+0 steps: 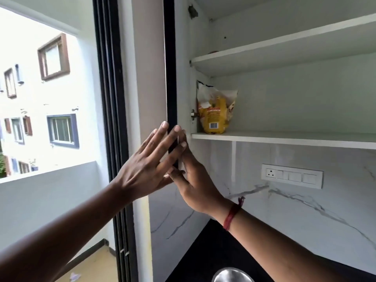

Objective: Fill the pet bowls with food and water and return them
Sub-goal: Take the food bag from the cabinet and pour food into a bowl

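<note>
left hand [145, 161] and right hand [196, 180] lie flat against cabinet door [150, 68].

The yellow food bag [215, 117] stands upright before me in the left corner of the lower shelf [284, 138], torn top crumpled. The steel bowl [232, 275] sits below on the black counter [203, 251].

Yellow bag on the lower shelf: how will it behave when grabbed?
The yellow bag looks crumpled and soft, so it will probably sag rather than hold shape. Its top is torn open, so tipping it may spill contents. It stands in the corner of the shelf and may flop once pulled clear.
</note>
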